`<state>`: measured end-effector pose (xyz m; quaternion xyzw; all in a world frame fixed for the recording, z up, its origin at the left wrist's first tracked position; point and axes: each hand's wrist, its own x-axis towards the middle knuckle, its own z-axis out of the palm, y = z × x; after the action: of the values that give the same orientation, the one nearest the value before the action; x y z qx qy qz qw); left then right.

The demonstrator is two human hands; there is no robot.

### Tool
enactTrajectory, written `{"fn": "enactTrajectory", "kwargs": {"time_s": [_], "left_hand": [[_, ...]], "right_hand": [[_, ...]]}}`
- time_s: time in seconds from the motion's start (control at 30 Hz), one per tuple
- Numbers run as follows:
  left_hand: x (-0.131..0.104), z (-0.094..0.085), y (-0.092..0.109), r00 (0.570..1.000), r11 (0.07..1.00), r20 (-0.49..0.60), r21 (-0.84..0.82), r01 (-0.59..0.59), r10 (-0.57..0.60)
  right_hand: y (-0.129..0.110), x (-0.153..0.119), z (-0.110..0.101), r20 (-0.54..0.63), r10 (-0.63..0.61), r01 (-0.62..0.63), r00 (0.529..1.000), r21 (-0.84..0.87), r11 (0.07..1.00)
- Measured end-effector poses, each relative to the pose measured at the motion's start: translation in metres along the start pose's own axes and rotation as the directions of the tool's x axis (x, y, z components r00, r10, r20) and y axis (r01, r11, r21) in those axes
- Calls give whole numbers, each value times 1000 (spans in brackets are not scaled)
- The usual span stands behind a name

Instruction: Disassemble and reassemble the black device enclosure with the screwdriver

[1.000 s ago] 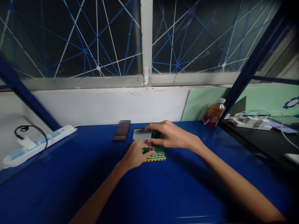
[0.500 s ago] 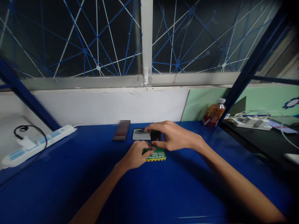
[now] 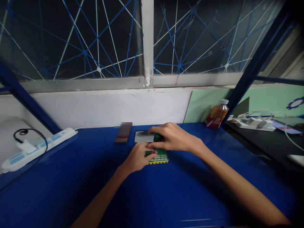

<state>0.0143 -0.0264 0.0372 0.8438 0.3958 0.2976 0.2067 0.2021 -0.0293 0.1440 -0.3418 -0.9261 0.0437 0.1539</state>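
Green board (image 3: pixel 161 155) flat on blue table (image 3: pixel 152 196), in front of grey tray (image 3: pixel 142 136); left hand (image 3: pixel 137 155) half curled over it, right hand (image 3: pixel 174 136) loosely arched, grips unclear; risk: crowded fingertips colliding, skewing the board.

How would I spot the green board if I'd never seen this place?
On the blue table, look beneath the person's two hands, just nearer than the grey tray. The green circuit board lies there, partly covered by fingers; its yellow, notched near edge sets it apart.
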Motion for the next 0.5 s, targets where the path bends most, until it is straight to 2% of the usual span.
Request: {"fn": "enactTrajectory", "kwargs": {"time_s": [0.1, 0.23, 0.37, 0.5], "left_hand": [[-1, 1, -1, 1000, 1000, 1, -25, -15, 15], [-2, 1, -2, 999, 999, 25, -37, -27, 27], [-2, -1, 0, 997, 998, 56, -35, -46, 48], [-1, -3, 2, 996, 998, 74, -32, -49, 51]], "right_hand": [[1, 0, 0, -15, -2, 1, 1000, -21, 1000], [1, -3, -5, -43, -39, 41, 998, 43, 998], [0, -5, -9, -4, -75, 75, 997, 112, 991], [0, -4, -7, 16, -61, 58, 998, 142, 988]]}}
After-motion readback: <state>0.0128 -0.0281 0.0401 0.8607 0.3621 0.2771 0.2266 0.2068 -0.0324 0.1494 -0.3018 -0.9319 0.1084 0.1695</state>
